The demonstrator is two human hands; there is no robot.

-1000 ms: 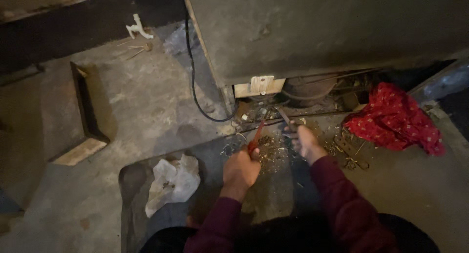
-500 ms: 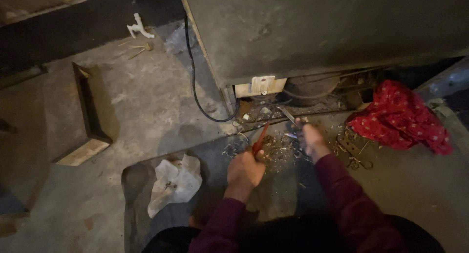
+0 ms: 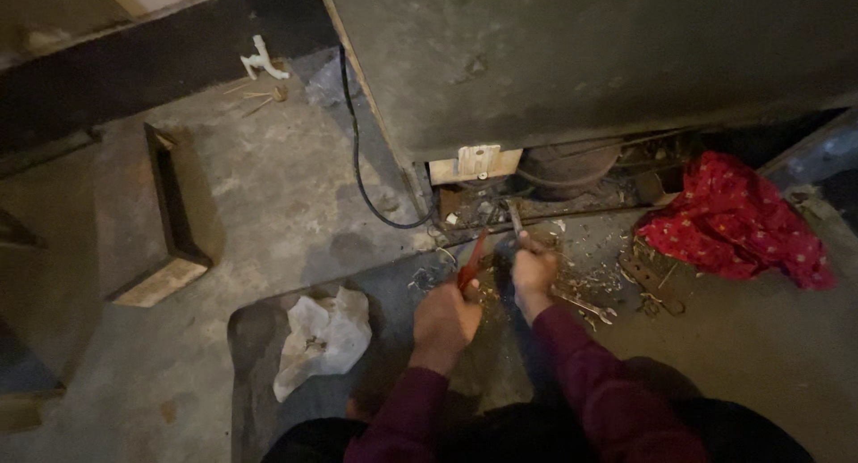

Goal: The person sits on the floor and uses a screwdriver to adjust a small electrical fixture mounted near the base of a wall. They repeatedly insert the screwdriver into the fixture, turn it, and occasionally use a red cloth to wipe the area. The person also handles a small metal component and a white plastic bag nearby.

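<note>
You are looking down at a grey concrete floor [image 3: 268, 195] in dim light. A large grey metal cabinet [image 3: 572, 61], the biggest thing in view, fills the far right of the scene, with its bottom edge open to show a dark rounded compressor [image 3: 563, 164] underneath. A small pale block with a white fitting [image 3: 475, 164] sits on the cabinet's lower edge, just left of the compressor. A black cable [image 3: 357, 141] runs down the cabinet's left side and curls along the floor toward the opening.

On the right, a crumpled red cloth with small pale dots [image 3: 728, 222] lies against the cabinet's base. On the left, a dark wooden frame [image 3: 170, 222] lies on the floor, well apart from you. Nearer to you, left of your arms, a crumpled white plastic bag [image 3: 320, 338] rests on a dark mat [image 3: 259, 374].

Both your arms wear maroon sleeves and reach forward to the opening under the cabinet. Your left hand [image 3: 445, 320] is closed around the red handles of a pair of pliers [image 3: 472, 262], whose tip points far toward the cabinet's base. Your right hand [image 3: 534, 271] is just beside it, clamped on a slim metal tool [image 3: 515, 217] that stands up from your fist toward the same spot. The hands are close together but not touching.

A spanner [image 3: 585, 304] lies on the floor just right of your right hand, among scattered metal bits [image 3: 657, 289] too small to tell apart.
</note>
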